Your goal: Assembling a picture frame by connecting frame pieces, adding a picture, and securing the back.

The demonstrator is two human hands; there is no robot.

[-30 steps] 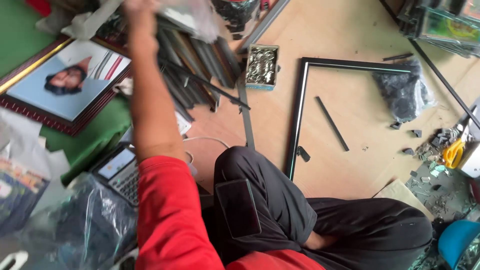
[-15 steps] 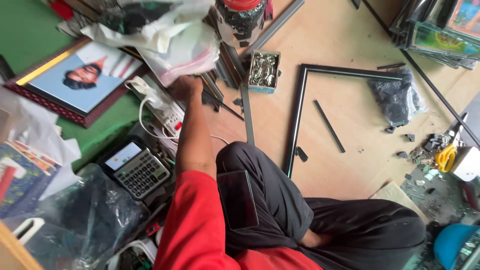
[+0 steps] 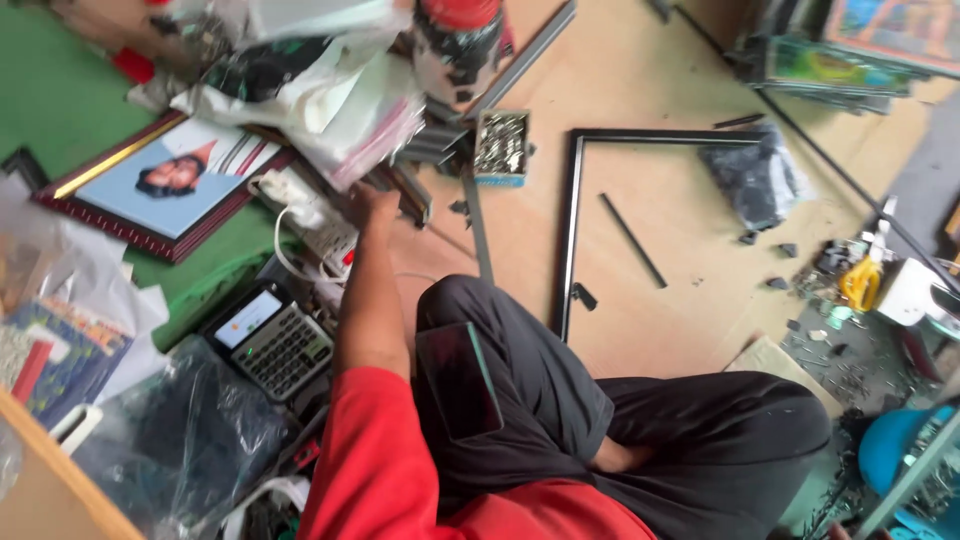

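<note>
Your left hand [image 3: 372, 205]: it reaches out from your red sleeve to the pile of dark frame sticks [image 3: 415, 190] under the plastic bags [image 3: 330, 90]. It rests on the near ends of the sticks. You see only the back of the hand, so you cannot tell if the fingers are pinching a stick or lying flat.
Your right hand: it is out of sight, so nothing can be said about its fingers.
Frame sticks: they lie in a heap on the floor, just past the white power strip [image 3: 325, 235], so they are easy to reach while you sit.
Your legs: crossed in dark trousers, which keeps you low and close to the work.
Black frame [image 3: 573, 220]: it lies flat and open on the brown floor, in front of your knee. A loose black stick [image 3: 632, 240] lies inside it.
Box of small metal bits [image 3: 502, 145]: it sits just beside the top corner of the frame, near at hand.
Calculator [image 3: 272, 340]: it sits by your left arm.
Framed picture [image 3: 165, 180]: it lies on the green mat, well apart from the frame.
</note>
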